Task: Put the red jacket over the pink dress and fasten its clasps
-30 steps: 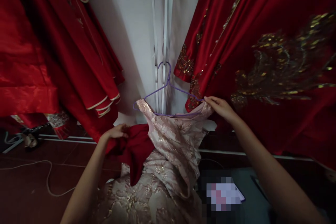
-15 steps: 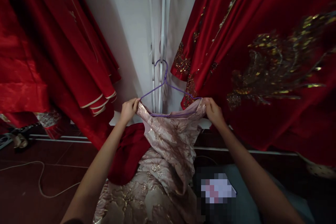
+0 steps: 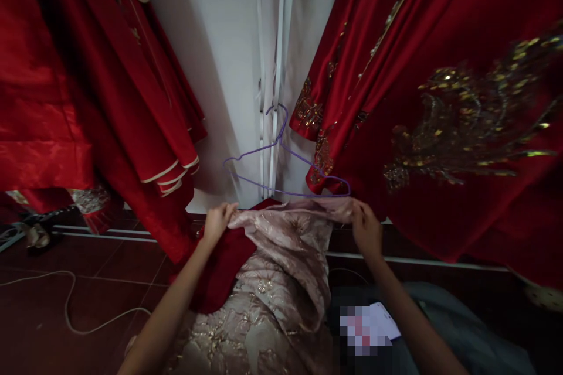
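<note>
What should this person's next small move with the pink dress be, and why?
Probably draw the pink dress gently down and toward the body, both sides together. The left hand and right hand each grip one side of its top edge, and the purple hanger shows bare just above, with no strap visible over its ends.
</note>
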{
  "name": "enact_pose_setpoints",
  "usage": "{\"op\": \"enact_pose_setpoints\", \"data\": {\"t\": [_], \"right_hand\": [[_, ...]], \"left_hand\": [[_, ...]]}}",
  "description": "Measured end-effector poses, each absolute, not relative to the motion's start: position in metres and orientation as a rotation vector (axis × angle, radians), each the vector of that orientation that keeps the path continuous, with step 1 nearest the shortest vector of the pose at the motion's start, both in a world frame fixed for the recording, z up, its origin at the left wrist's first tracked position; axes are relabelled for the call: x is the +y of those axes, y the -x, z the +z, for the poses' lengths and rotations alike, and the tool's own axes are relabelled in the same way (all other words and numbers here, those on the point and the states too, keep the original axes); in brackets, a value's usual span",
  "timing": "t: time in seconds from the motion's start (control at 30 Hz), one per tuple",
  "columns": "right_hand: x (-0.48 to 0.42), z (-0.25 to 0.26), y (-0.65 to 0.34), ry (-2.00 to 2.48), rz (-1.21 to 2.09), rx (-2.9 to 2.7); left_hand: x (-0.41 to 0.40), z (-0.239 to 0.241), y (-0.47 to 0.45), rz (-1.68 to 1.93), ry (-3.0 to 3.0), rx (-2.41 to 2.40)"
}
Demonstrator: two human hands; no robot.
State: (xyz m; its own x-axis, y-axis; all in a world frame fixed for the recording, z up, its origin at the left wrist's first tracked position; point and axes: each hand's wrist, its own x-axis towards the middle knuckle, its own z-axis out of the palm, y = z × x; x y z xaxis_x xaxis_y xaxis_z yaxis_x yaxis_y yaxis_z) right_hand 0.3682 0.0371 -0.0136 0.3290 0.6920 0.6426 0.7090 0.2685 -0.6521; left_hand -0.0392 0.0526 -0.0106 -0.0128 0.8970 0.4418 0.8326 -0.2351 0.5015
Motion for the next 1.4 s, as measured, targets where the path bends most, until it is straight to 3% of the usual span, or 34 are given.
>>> {"op": "enact_pose_setpoints", "data": {"t": [0.17,0.37,0.57,0.87,1.4], "right_hand": [[-0.003,-0.058,-0.377,1.521,0.127,-1.751],[-0.004,0.005,-0.361,1.239,-0.121,-2.209],[0.023,0.070,-0.343,1.257,-0.355,-1.949],[0.044,0.077,-0.378,1.456,-0.334,-1.285],[0.047,0.103,-0.353,1.323,-0.378,-1.489]], "left_hand": [[0.017,-0.010,-0.012,0.985,-2.266,1.508],[0.039,0.056,-0.051,1.038,-2.664,1.242],[0.068,0.052,-0.068,0.922,-2.783,1.145],[0.033,0.051,-0.057,1.050,-2.580,1.064],[0.035,0.055,-0.061,1.037,-2.519,0.981]]}}
